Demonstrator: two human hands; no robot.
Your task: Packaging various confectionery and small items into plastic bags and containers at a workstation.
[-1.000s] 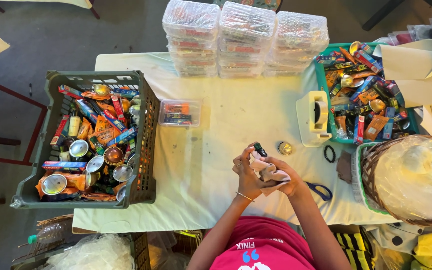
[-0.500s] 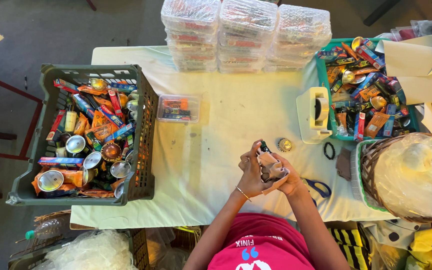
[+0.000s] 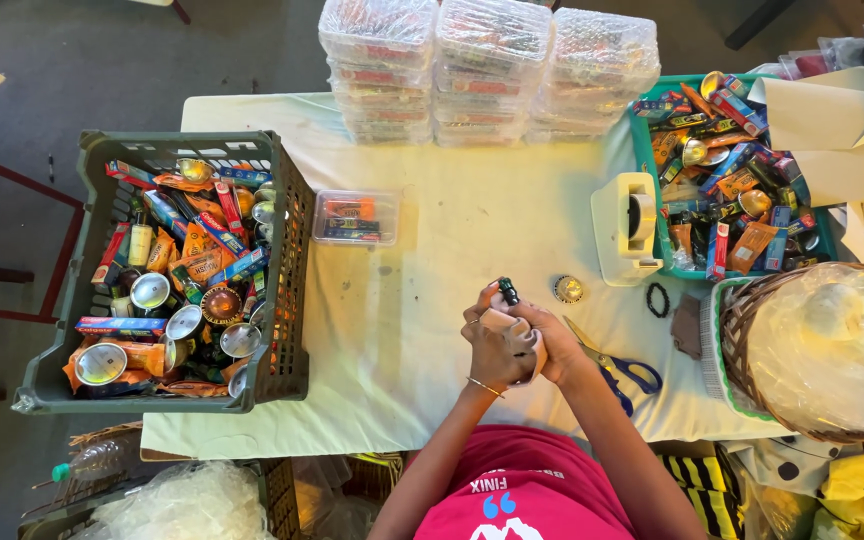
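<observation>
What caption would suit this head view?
Both hands hold a small dark bottle over a white-clothed table between packed crates.

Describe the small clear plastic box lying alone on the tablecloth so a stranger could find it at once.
Start at the dark green crate full of packets and tins on the table's left side. Just off its upper right corner, on the white tablecloth, lies the small clear plastic box with orange and dark items inside. Unlike the wrapped clear containers stacked at the far edge, it lies alone and unwrapped.
</observation>
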